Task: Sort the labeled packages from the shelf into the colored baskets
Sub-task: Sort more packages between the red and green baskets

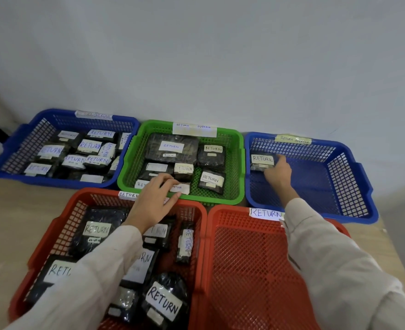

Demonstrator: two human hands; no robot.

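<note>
Left hand at near edge of green basket, fingers and thumb curled round small package: pick-up step, by look of it. Right hand out in blue basket, against lone package just left of it; gripping or merely touching, cannot tell. Next: lift clear, read label, choose basket. Shelf out of view. Left sleeve hides packages in red basket.

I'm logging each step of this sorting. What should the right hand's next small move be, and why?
Probably draw the right hand back out of the right blue basket. Its RETURN package seems to lie settled in the basket's far left corner, the fingers only at its edge, while the left hand pinches a small package in the green basket.
</note>
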